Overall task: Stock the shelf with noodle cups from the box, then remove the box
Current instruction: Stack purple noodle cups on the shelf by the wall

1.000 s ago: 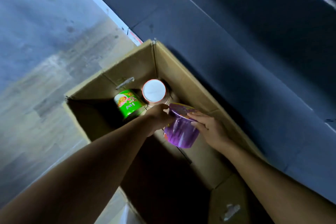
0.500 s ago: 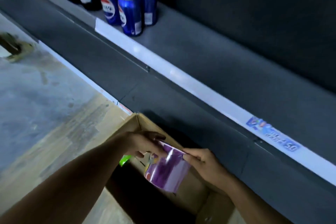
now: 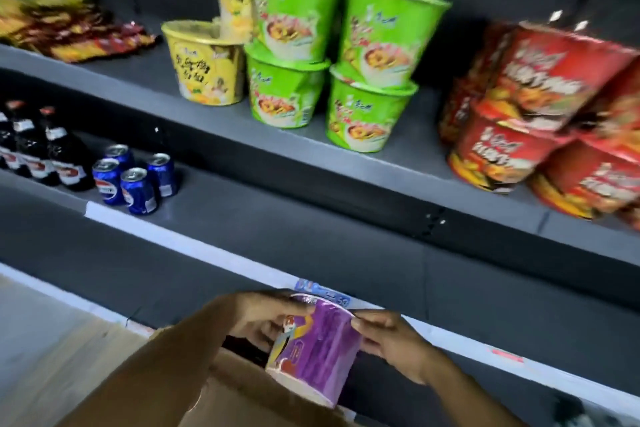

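Observation:
A purple noodle cup (image 3: 317, 350) hangs tilted above the open cardboard box (image 3: 235, 395) at the bottom of the view. My left hand (image 3: 263, 317) grips its left side and rim. My right hand (image 3: 389, 343) grips its right side. On the upper shelf (image 3: 311, 146) stand stacked green noodle cups (image 3: 332, 69), yellow noodle cups (image 3: 207, 69) to their left and red noodle cups (image 3: 540, 121) to their right. The box's inside is hidden from here.
Blue soda cans (image 3: 136, 178) and dark bottles (image 3: 41, 149) stand on the lower shelf at the left. Snack packets (image 3: 69, 28) lie at the upper shelf's far left. A white price strip (image 3: 194, 246) edges the lower shelf. Wooden floor (image 3: 52, 350) shows at the bottom left.
Both hands have lifted the purple cup up out of the box. My view has swung upward from the box to the shelves.

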